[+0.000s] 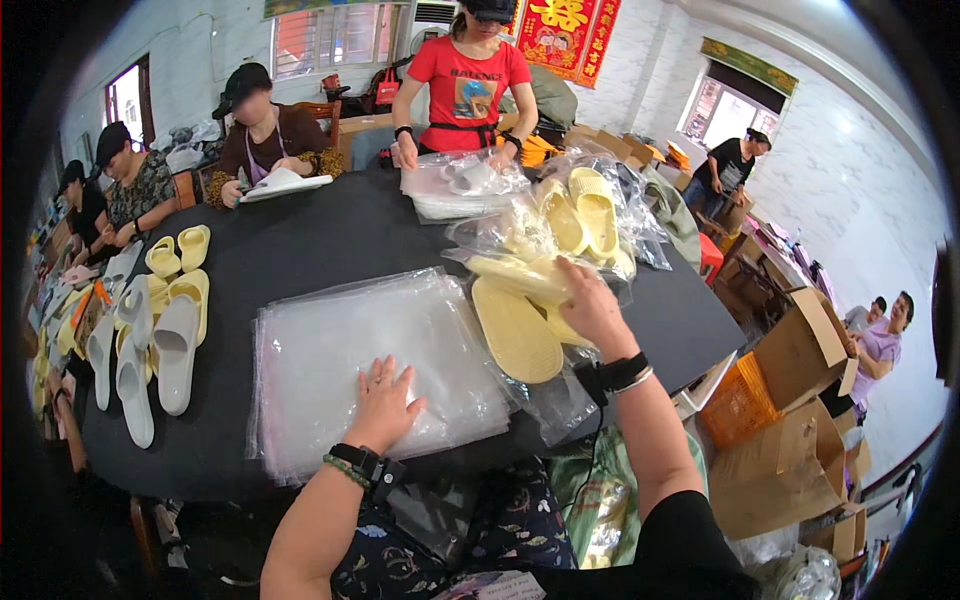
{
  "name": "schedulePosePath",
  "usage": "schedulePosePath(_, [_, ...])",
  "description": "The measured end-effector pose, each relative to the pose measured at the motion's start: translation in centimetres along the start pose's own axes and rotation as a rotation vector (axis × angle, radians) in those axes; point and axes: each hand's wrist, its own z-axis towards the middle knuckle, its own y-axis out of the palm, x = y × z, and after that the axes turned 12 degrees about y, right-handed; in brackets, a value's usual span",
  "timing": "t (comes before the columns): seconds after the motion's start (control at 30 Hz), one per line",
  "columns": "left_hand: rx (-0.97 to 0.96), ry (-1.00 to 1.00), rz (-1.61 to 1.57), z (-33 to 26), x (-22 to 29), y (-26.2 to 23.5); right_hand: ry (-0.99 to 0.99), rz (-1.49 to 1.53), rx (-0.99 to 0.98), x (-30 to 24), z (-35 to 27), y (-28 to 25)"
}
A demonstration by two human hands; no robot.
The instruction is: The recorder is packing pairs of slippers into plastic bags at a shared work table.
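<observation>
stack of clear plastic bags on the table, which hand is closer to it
Left. The left hand lies flat on the stack of clear plastic bags. The right hand is off to its right, on the pale yellow slippers.

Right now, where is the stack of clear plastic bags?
In the head view, the stack of clear plastic bags lies flat on the black table, centre-left, under the left hand, with yellow slippers to its right.

Seven people (465,75), three cardboard boxes (810,335)
</observation>
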Motion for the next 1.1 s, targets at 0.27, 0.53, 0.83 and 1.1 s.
schedulePosePath(0.27, [0.044, 0.027, 0.036, -0.3, 0.0, 0.3, -0.102, 0.127, 0.216, -3.4, 2.1, -5.7])
schedulePosePath(0.53, [0.092, 0.036, 0.051, -0.1, -0.1, 1.4, -0.437, 0.334, 0.438, -12.9, 3.1, -5.9])
schedulePosePath(0.83, [0.118, 0.030, 0.121, -0.6, 0.4, 0.8, -0.746, -0.109, 0.073, -15.2, -2.1, 3.1])
schedulePosePath(1.1, [-0.152, -0.123, -0.252, -0.3, -0.2, 0.5, -0.695, -0.132, -0.465, -9.6, -6.1, 8.4])
